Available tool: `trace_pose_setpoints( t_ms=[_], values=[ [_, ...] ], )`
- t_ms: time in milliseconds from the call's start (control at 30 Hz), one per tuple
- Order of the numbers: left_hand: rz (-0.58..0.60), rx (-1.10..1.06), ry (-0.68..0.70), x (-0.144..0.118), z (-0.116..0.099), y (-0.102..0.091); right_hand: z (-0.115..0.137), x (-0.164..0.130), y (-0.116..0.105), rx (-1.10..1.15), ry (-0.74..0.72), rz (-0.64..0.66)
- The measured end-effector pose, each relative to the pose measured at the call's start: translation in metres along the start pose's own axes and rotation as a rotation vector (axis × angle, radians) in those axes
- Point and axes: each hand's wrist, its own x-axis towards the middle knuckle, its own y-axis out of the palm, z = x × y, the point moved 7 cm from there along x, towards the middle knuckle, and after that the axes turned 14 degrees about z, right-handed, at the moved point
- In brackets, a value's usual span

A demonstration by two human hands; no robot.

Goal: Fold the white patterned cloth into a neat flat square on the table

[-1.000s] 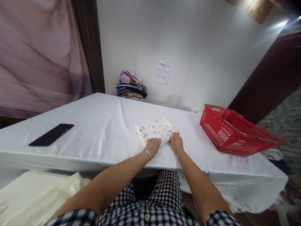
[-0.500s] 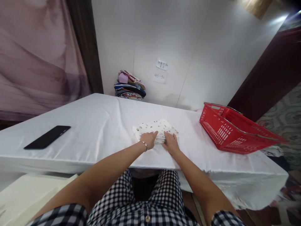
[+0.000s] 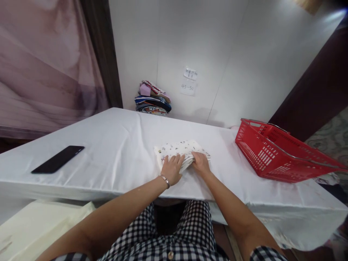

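Note:
A folded white cloth with a small dark print (image 3: 181, 146) lies on the white-covered table in front of me. My left hand (image 3: 172, 169), with a silver bracelet at its wrist, rests on the cloth's near left part, fingers stretched over the fabric. At the near right edge, my right hand (image 3: 201, 164) grips the folded layers, its thumb side against the top; some of its fingertips are hidden. Between the two hands the near edge shows several layers, slightly lifted.
A red plastic basket (image 3: 282, 156) stands on the table (image 3: 114, 152) at the right. A black phone or tablet (image 3: 58, 159) lies at the left. Stacked folded fabrics (image 3: 153, 99) sit behind the far edge, near paper notes (image 3: 188, 87) on the wall.
My left hand has spread its fingers from a pointing shape onto the cloth. My right hand has closed on the near edge, and the layers there have lifted a little.

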Motion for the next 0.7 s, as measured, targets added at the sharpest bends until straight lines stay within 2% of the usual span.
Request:
trace_pose_setpoints(
  t_ms=[133,233,367,533,633,700],
  values=[
    [-0.067,0.033,-0.012,-0.003,0.004,0.006,0.013,0.001,-0.013,-0.011,-0.034,0.001],
    [-0.056,0.059,-0.036,-0.001,0.014,-0.003,0.023,-0.001,-0.019,-0.02,-0.074,-0.005],
    [-0.046,0.073,-0.055,0.002,0.026,-0.03,0.022,-0.008,-0.02,-0.053,-0.065,-0.018],
    [-0.064,0.1,-0.037,0.003,0.031,-0.066,-0.007,-0.024,-0.028,-0.091,0.055,-0.024],
    [-0.071,0.083,-0.037,0.002,0.033,-0.085,-0.024,-0.031,-0.047,-0.101,0.086,-0.059],
    [-0.083,0.051,-0.038,0.0,0.036,-0.1,-0.029,-0.033,-0.068,-0.106,0.077,-0.104]
  ],
)
